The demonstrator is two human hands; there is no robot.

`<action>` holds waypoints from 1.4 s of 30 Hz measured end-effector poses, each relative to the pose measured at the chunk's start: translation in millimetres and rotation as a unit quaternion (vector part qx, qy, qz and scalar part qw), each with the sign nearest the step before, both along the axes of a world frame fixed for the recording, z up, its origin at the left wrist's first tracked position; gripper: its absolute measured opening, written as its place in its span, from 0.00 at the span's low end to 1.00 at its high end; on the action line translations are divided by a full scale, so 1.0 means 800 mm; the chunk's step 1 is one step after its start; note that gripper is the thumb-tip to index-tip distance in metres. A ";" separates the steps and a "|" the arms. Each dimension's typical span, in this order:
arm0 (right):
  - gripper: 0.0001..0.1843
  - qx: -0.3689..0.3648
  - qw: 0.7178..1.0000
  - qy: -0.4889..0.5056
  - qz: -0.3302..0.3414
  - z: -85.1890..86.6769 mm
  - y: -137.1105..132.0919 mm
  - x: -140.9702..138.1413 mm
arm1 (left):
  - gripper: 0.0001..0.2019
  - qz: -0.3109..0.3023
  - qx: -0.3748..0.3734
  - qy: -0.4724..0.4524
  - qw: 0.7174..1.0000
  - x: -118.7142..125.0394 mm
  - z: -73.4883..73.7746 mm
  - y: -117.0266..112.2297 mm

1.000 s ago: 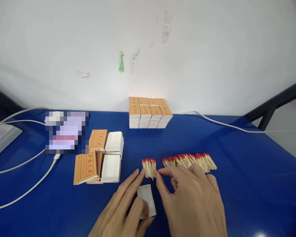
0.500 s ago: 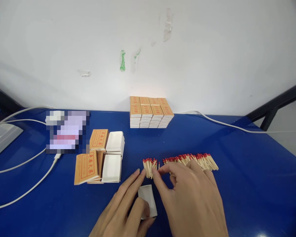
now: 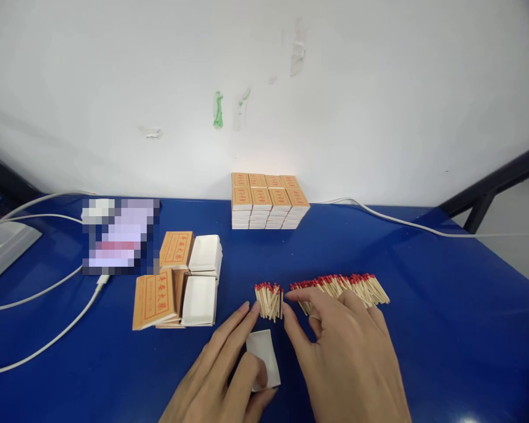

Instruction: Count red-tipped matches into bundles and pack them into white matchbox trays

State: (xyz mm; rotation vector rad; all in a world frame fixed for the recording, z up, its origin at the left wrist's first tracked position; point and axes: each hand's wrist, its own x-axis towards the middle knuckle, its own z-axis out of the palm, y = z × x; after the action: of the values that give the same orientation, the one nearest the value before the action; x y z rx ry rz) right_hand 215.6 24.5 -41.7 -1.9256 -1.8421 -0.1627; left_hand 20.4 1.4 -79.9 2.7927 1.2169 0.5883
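Note:
In the head view, a white matchbox tray (image 3: 268, 355) is held by my left hand (image 3: 229, 370), its ring finger and thumb bent about the tray. The other fingers of that hand stretch forward to the left side of a small bunch of red-headed matches (image 3: 270, 302). At the bunch's right side is my right hand (image 3: 348, 352); its thumb and index fingertip are slightly apart, close to a match standing off from the bunch. A longer row of matches (image 3: 365, 289) lies beyond the right hand, whose fingers partly cover it.
Left of my hands are stacked white trays (image 3: 199, 299) and orange matchbox sleeves (image 3: 154, 298). A block of stacked matchboxes (image 3: 268, 201) stands against the wall (image 3: 357, 117). A blurred-out phone (image 3: 126, 232) with a white cable (image 3: 86, 320) lies on the blue table (image 3: 449, 341).
My right thumb has moved back to the right, away from the small bunch, and its gap to the index finger shows more. My left hand and the tray stay in place.

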 end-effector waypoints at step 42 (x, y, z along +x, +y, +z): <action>0.18 -0.065 0.996 0.026 0.062 -0.006 -0.003 0.033 | 0.08 -0.006 0.007 -0.015 1.000 -0.001 -0.001 0.000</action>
State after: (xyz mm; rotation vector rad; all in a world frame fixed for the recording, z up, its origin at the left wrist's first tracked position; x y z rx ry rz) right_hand 241.7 21.9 -46.5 -1.8728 -1.9738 0.0481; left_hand 19.3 1.5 -80.4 2.7899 1.1946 0.6366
